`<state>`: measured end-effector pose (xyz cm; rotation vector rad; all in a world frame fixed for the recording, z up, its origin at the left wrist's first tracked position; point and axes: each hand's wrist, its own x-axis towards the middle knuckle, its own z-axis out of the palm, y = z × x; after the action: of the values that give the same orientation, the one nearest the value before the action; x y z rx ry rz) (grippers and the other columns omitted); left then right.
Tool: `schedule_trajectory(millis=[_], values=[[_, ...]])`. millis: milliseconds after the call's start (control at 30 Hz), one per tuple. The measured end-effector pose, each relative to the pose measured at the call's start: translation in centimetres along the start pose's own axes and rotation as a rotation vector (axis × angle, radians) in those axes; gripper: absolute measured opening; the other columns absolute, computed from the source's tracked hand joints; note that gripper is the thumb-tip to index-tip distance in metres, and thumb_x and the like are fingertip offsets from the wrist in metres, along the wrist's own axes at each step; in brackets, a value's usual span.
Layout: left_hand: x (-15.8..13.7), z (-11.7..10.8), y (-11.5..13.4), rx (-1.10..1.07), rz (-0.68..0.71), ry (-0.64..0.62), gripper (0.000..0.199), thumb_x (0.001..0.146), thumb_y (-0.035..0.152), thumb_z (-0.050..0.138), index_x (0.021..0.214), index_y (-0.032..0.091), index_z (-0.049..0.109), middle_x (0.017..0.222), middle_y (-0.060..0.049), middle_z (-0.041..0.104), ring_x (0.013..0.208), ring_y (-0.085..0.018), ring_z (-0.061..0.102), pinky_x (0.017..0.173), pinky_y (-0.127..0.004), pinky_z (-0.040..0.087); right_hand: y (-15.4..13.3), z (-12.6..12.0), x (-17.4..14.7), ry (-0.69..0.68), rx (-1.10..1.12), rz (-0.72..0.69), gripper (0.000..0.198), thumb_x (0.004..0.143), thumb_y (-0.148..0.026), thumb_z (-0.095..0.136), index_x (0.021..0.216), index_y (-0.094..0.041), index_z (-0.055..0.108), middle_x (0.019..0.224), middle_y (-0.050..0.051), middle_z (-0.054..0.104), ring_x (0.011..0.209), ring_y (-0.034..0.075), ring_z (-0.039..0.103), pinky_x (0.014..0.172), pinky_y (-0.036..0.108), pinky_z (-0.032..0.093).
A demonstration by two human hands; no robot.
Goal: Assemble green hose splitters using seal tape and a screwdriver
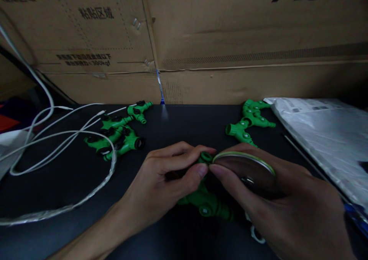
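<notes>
Near the middle of the table my left hand (175, 171) pinches the upper end of a green plastic hose splitter (204, 203) between thumb and fingers. The round green opening of that end faces up, and the splitter's body hangs below the fingers. Close against it, my right hand (284, 198) grips a thin round disc (244, 166) with a yellow-green and silvery rim. The disc's edge points at the green opening and appears to touch it. Much of the disc's lower side is hidden by the right thumb and palm; its exact kind I cannot make out.
Several green splitters with black parts (123, 141) lie at left beside looped white cables (83, 131). More green splitters (253, 118) sit right of centre. A plastic-wrapped package (322, 125), a thin rod (301, 154) and a small white ring (255, 235) lie at right. Cardboard (218, 33) stands behind.
</notes>
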<state>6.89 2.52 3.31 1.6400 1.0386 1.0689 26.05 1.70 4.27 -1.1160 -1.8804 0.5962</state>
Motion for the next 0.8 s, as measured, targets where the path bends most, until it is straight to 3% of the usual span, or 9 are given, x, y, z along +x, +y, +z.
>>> schedule_trajectory(millis=[233, 500, 667, 800], values=[[0.2, 0.1, -0.4, -0.006, 0.014, 0.021, 0.023, 0.092, 0.018, 0.070, 0.110, 0.025, 0.083, 0.090, -0.001, 0.076, 0.076, -0.010, 0.069, 0.064, -0.014, 0.051, 0.3, 0.1, -0.3, 0.044, -0.109, -0.109, 0.013, 0.095, -0.017, 0.069, 0.098, -0.029, 0.065, 0.092, -0.009, 0.074, 0.076, 0.009, 0.073, 0.075, 0.014, 0.059], [0.0, 0.1, -0.3, -0.027, -0.062, 0.042, 0.021, 0.092, 0.021, 0.070, 0.107, 0.023, 0.084, 0.086, -0.001, 0.074, 0.075, -0.010, 0.066, 0.061, -0.015, 0.048, 1.3, -0.9, 0.3, -0.142, -0.088, -0.188, 0.018, 0.098, -0.021, 0.066, 0.112, -0.031, 0.061, 0.102, -0.006, 0.072, 0.085, 0.010, 0.071, 0.078, 0.016, 0.058], [0.1, 0.2, -0.4, -0.011, -0.061, 0.028, 0.021, 0.092, 0.021, 0.070, 0.108, 0.022, 0.084, 0.081, -0.001, 0.072, 0.070, -0.009, 0.063, 0.058, -0.016, 0.046, 1.4, -1.2, 0.7, -0.238, -0.076, -0.147, 0.007, 0.099, -0.022, 0.062, 0.099, -0.029, 0.065, 0.083, -0.006, 0.071, 0.067, 0.008, 0.067, 0.061, 0.016, 0.053], [0.0, 0.2, -0.4, 0.008, -0.033, 0.030, 0.021, 0.092, 0.020, 0.070, 0.107, 0.023, 0.084, 0.085, -0.001, 0.075, 0.073, -0.010, 0.065, 0.061, -0.016, 0.048, 1.3, -1.1, 0.5, -0.228, -0.008, -0.014, 0.014, 0.098, -0.029, 0.065, 0.084, -0.029, 0.064, 0.073, -0.006, 0.068, 0.059, 0.011, 0.062, 0.051, 0.020, 0.047]])
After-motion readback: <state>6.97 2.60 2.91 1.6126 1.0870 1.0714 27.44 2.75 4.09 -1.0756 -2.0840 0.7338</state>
